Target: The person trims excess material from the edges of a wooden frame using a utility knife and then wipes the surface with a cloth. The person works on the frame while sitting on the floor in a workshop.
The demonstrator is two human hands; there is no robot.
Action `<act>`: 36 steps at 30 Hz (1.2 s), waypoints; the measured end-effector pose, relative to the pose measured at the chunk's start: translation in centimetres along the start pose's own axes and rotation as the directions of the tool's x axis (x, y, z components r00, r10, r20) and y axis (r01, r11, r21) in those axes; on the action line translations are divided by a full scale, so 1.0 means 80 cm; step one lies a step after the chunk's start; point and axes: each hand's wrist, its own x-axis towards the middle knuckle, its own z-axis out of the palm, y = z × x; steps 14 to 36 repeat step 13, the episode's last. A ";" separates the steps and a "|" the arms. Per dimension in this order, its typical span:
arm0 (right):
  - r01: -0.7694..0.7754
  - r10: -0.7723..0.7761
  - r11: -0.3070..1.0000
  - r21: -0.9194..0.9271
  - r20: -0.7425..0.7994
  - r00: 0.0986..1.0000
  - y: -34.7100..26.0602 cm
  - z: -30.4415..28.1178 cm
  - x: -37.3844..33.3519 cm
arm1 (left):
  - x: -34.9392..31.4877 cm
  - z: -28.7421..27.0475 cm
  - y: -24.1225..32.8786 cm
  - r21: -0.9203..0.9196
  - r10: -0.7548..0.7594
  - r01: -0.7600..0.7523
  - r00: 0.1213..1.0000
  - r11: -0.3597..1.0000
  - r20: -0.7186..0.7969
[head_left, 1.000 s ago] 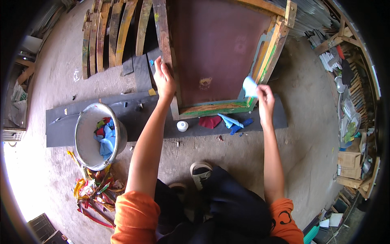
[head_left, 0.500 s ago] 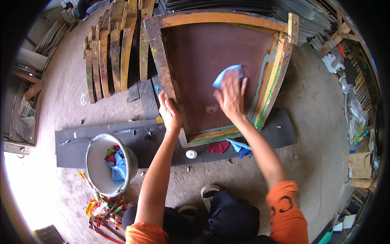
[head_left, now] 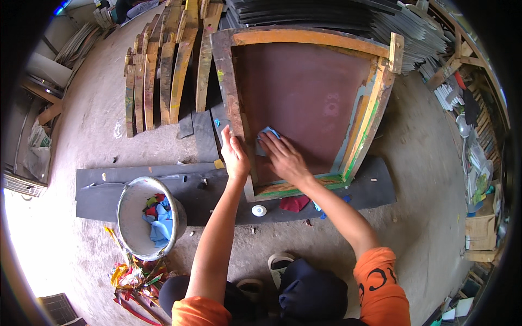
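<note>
A wooden screen-printing frame stands tilted in front of me, its stretched mesh reddish brown with a faint bear-head shape at the right. My left hand grips the frame's left side rail low down, its fingers partly hidden by the wood. At the lower left of the mesh, my right hand presses a light blue cloth flat under its fingers. A dark red cloth lies by the frame's bottom edge, and blue cloth pieces are partly hidden behind my right forearm.
More wooden frames stand in a row at the back left. A bucket holding blue and red rags sits on the left, beside colourful scraps. A small white round container rests on the black mat. Stacked dark sheets lie behind.
My right hand has swept the blue cloth down and left across the mesh, uncovering the bear shape at the right. My left hand keeps its hold on the rail. The view has shifted slightly.
</note>
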 end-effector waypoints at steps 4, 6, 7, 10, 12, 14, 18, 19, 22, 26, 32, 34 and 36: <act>-0.140 0.100 0.975 -0.170 -0.225 0.969 0.059 -0.015 0.003 | -0.003 -0.003 0.017 0.014 -0.152 0.152 0.984 0.988 0.092; -0.321 0.267 0.946 -0.041 -0.460 0.847 0.069 -0.041 0.044 | -0.005 -0.003 0.007 0.036 -0.050 0.049 0.999 0.998 0.015; -0.366 0.312 0.930 -0.005 -0.514 0.799 0.072 -0.051 0.062 | -0.002 -0.001 0.006 0.047 0.007 -0.006 1.000 0.999 -0.020; -0.417 0.354 0.907 0.055 -0.635 0.687 0.065 -0.058 0.101 | -0.004 0.002 0.007 0.056 -0.020 0.020 1.000 0.998 -0.004; -0.411 0.405 0.901 0.137 -0.606 0.685 0.048 -0.046 0.113 | -0.002 0.001 0.004 -0.027 -0.076 0.078 0.995 0.997 0.065; -0.410 0.406 0.901 0.140 -0.605 0.685 0.046 -0.044 0.113 | 0.001 0.000 0.002 -0.066 -0.103 0.109 0.990 0.992 0.099; -0.410 0.406 0.901 0.140 -0.605 0.685 0.046 -0.044 0.113 | 0.001 0.000 0.002 -0.066 -0.103 0.109 0.990 0.992 0.099; -0.410 0.406 0.901 0.140 -0.605 0.685 0.046 -0.044 0.113 | 0.001 0.000 0.002 -0.066 -0.103 0.109 0.990 0.992 0.099; -0.410 0.406 0.901 0.140 -0.605 0.685 0.046 -0.044 0.113 | 0.001 0.000 0.002 -0.066 -0.103 0.109 0.990 0.992 0.099; -0.410 0.406 0.901 0.140 -0.605 0.685 0.046 -0.044 0.113 | 0.001 0.000 0.002 -0.066 -0.103 0.109 0.990 0.992 0.099; -0.410 0.406 0.901 0.140 -0.605 0.685 0.046 -0.044 0.113 | 0.001 0.000 0.002 -0.066 -0.103 0.109 0.990 0.992 0.099; -0.410 0.406 0.901 0.140 -0.605 0.685 0.046 -0.044 0.113 | 0.001 0.000 0.002 -0.066 -0.103 0.109 0.990 0.992 0.099; -0.410 0.406 0.901 0.140 -0.605 0.685 0.046 -0.044 0.113 | 0.001 0.000 0.002 -0.066 -0.103 0.109 0.990 0.992 0.099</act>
